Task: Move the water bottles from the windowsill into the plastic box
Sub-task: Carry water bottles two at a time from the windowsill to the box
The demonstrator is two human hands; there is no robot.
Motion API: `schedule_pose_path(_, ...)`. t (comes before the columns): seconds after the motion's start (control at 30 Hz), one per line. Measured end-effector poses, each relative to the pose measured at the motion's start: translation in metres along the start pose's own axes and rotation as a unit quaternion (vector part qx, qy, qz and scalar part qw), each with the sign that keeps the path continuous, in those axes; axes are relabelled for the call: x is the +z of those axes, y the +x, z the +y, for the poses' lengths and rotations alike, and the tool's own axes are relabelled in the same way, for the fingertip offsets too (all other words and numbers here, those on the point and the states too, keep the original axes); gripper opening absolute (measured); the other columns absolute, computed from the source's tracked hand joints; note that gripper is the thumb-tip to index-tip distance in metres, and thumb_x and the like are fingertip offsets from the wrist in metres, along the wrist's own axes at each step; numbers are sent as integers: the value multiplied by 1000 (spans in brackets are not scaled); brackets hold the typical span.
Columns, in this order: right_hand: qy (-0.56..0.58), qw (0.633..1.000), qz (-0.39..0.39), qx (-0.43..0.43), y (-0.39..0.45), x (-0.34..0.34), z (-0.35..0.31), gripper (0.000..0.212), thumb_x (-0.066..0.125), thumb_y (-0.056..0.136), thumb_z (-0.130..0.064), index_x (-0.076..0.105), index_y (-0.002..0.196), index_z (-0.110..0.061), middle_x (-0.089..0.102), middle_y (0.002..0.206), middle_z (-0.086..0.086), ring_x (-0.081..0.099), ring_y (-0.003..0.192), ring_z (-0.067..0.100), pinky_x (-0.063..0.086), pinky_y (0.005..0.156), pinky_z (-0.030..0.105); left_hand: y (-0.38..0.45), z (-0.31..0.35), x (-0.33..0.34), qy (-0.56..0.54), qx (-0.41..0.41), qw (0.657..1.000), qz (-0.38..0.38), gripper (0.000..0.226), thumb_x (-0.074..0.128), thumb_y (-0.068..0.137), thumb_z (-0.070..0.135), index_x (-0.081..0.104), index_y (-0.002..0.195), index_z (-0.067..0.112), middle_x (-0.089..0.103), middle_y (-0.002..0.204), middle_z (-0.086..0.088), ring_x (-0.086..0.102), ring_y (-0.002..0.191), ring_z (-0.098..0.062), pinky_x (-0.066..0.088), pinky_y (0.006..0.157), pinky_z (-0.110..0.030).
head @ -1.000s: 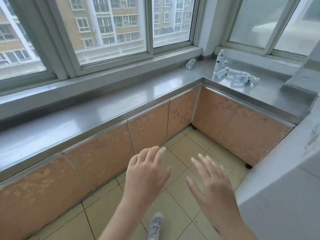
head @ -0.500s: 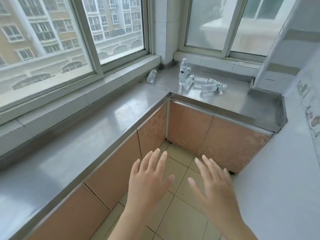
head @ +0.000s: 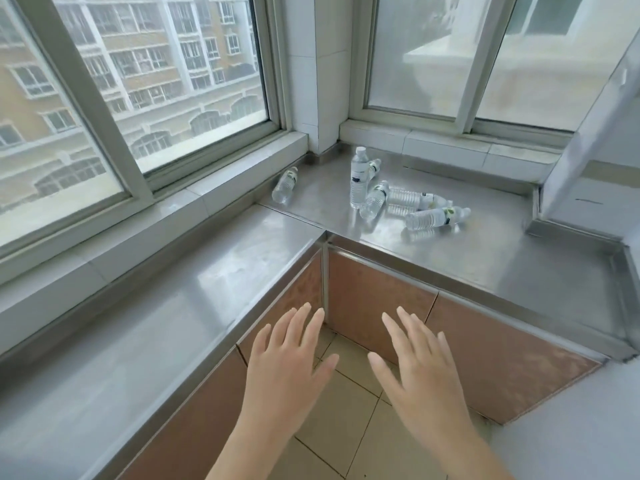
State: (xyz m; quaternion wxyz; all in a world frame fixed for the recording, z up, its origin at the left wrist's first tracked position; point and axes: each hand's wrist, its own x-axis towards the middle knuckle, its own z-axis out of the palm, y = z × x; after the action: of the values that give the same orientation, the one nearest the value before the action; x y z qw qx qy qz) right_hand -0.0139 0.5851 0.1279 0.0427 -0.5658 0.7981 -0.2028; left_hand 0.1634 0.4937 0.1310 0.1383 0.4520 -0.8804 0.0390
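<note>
Several clear water bottles lie on the steel windowsill (head: 485, 258) in the far corner. One bottle (head: 358, 176) stands upright; beside it lie a tilted one (head: 373, 200), a long one (head: 415, 199) and the nearest one (head: 437, 218). A lone bottle (head: 284, 185) lies to the left against the window ledge. My left hand (head: 287, 368) and my right hand (head: 420, 372) hover palm-down with straight fingers over the floor, well short of the bottles and holding nothing. No plastic box is in view.
The steel sill runs in an L along two windows, over brown cabinet panels (head: 374, 306). A white tiled pillar (head: 315, 74) stands in the corner. A white surface (head: 571, 427) fills the lower right. Beige floor tiles (head: 346, 427) lie below my hands.
The view has come closer to the corner and turned right, so the bottles look larger and more central. Both hands stay open and held out in front, about as before.
</note>
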Motion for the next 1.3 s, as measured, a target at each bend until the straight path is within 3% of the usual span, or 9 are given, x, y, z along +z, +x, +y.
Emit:
schedule_pose_path(0.33, -29, 999, -5, 20, 144, -9, 70, 69, 13, 88, -63, 21, 149, -32, 19, 158, -5, 13, 145, 13, 1, 117, 38, 170, 26, 53, -15, 15, 999, -30, 64, 38, 86, 60, 64, 130, 21, 65, 132, 1, 63, 119, -21, 54, 91, -43)
schedule_pose_path(0.53, -60, 996, -6, 72, 238, -7, 124, 63, 24, 90, -58, 41, 141, -24, 39, 149, 3, 35, 137, 22, 29, 112, 50, 289, 53, 104, -46, 53, 997, -43, 65, 38, 86, 60, 62, 131, 20, 65, 131, 0, 63, 119, -21, 53, 91, -40)
schedule_pose_path(0.67, -82, 992, -16, 97, 299, -12, 159, 63, 27, 89, -56, 46, 138, -21, 46, 144, 6, 43, 131, 26, 37, 106, 51, 361, 75, 133, -72, 73, 993, -61, 65, 41, 84, 59, 63, 129, 18, 67, 128, -3, 66, 113, -23, 55, 84, -40)
schedule_pose_path(0.87, -64, 988, -13, 141, 364, -10, 205, 69, 21, 87, -60, 39, 143, -22, 35, 151, 5, 33, 138, 22, 26, 112, 41, 446, 99, 166, -61, 98, 988, -105, 67, 35, 85, 59, 62, 129, 17, 66, 129, -3, 66, 114, -23, 56, 84, -41)
schedule_pose_path(0.97, -32, 987, -31, 155, 394, 1, 224, 63, 32, 92, -56, 33, 145, -23, 29, 155, 4, 28, 141, 20, 23, 112, 35, 472, 102, 182, -48, 92, 989, -108, 67, 36, 85, 60, 62, 130, 18, 67, 128, -1, 66, 113, -22, 56, 82, -40)
schedule_pose_path(1.03, -1, 984, -46, 171, 414, 8, 239, 61, 39, 92, -53, 29, 146, -26, 27, 155, 1, 28, 140, 18, 26, 110, 34, 486, 102, 194, -40, 78, 989, -116, 66, 40, 86, 60, 61, 131, 17, 66, 129, -2, 66, 114, -23, 56, 83, -41)
schedule_pose_path(1.2, 36, 972, -67, 221, 460, 30, 276, 57, 45, 89, -52, 38, 137, -23, 44, 141, -1, 47, 120, 23, 43, 89, 37, 514, 94, 222, -9, 46, 989, -142, 64, 58, 80, 59, 63, 128, 17, 67, 128, -3, 66, 113, -24, 57, 82, -41)
schedule_pose_path(1.3, 31, 968, -95, 230, 480, 46, 288, 60, 45, 89, -53, 35, 140, -22, 38, 147, 0, 43, 127, 25, 42, 92, 37, 532, 89, 240, -21, 19, 986, -165, 68, 62, 83, 57, 54, 138, 17, 58, 141, -5, 58, 125, -26, 52, 92, -44)
